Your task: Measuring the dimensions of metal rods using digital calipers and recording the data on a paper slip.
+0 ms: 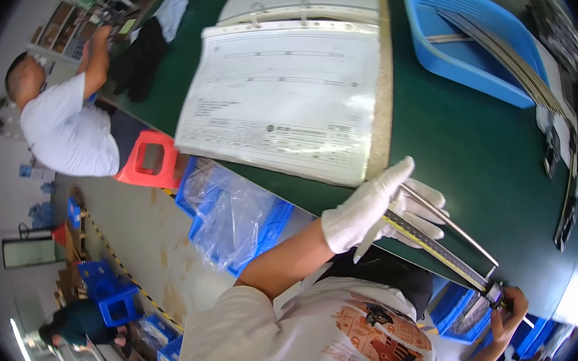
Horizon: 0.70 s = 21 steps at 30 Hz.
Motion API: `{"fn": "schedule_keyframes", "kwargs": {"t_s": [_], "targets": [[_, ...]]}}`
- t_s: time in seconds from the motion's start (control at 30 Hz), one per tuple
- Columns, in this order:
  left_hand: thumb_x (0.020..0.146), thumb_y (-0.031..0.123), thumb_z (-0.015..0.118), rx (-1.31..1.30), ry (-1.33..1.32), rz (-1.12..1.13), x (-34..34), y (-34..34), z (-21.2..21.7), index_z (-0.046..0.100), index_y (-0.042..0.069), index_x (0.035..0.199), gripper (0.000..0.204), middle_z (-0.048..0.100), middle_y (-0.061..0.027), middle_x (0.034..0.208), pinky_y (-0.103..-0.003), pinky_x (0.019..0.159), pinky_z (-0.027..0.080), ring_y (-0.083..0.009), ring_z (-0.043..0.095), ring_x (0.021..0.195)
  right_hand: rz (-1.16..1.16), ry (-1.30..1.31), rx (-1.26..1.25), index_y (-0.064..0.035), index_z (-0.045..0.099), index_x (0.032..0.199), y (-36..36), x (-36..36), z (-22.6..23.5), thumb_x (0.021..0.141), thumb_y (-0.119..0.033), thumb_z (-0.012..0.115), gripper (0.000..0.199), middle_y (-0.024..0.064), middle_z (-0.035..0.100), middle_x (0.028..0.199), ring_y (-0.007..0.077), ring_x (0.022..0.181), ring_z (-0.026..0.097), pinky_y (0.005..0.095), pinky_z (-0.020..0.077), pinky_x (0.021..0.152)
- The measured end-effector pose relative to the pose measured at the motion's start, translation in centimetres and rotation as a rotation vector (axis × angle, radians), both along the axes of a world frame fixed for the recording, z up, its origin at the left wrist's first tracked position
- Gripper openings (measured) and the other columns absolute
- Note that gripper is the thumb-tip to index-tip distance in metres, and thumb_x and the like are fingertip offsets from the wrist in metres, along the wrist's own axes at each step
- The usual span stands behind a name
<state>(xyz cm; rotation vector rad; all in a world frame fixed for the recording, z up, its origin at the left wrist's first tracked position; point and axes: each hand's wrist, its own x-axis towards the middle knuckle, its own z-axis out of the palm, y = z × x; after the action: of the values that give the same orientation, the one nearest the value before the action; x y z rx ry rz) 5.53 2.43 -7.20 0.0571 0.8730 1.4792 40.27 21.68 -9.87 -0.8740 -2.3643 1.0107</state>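
Observation:
My left hand [382,206], in a white glove, is closed around the upper end of a thin shiny metal rod [450,224] at the front edge of the green table. Alongside the rod lies a long caliper [442,255], its scale bar running from under the gloved fingers down to the right. My bare right hand [512,313] grips the caliper's dark sliding head [496,294]. Near that head, the rod's lower end meets a caliper jaw. The glove hides the caliper's other end.
An open ring binder [281,98] with sleeved drawing sheets lies ahead. A blue plastic basket [422,49] with long metal strips [499,49] stands at the far right, tools beyond it. Below the table edge are blue bins [278,216]. At left, a person sits by a red stool [136,169].

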Motion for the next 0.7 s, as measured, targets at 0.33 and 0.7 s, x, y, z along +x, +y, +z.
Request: {"fn": "schedule_keyframes", "kwargs": {"t_s": [0.33,0.7], "targets": [[0.089,0.044,0.033,-0.071,-0.108,0.074,0.1,-0.2,0.3,0.051,-0.006,0.107,0.056,0.046,-0.0347,0.112,-0.048,0.067,0.054,-0.0388,0.060,0.084,0.145,-0.108,0.004,-0.0023,0.061,0.080,0.7,-2.5,2.0,0.048,-0.026,0.063,0.040,0.0093,0.056,0.067,0.0226,0.053,0.052,0.0274,0.0390,0.048],[0.089,0.044,0.035,-0.099,-0.100,0.111,-0.3,0.6,0.1,0.055,-0.005,0.100,0.055,0.047,-0.0353,0.109,-0.047,0.060,0.055,-0.0394,0.061,0.080,0.154,-0.051,0.016,-0.0005,0.061,0.078,0.5,-2.8,2.3,0.050,-0.029,0.061,0.040,0.0096,0.055,0.064,0.0236,0.052,0.051,0.0292,0.0366,0.048]]}}
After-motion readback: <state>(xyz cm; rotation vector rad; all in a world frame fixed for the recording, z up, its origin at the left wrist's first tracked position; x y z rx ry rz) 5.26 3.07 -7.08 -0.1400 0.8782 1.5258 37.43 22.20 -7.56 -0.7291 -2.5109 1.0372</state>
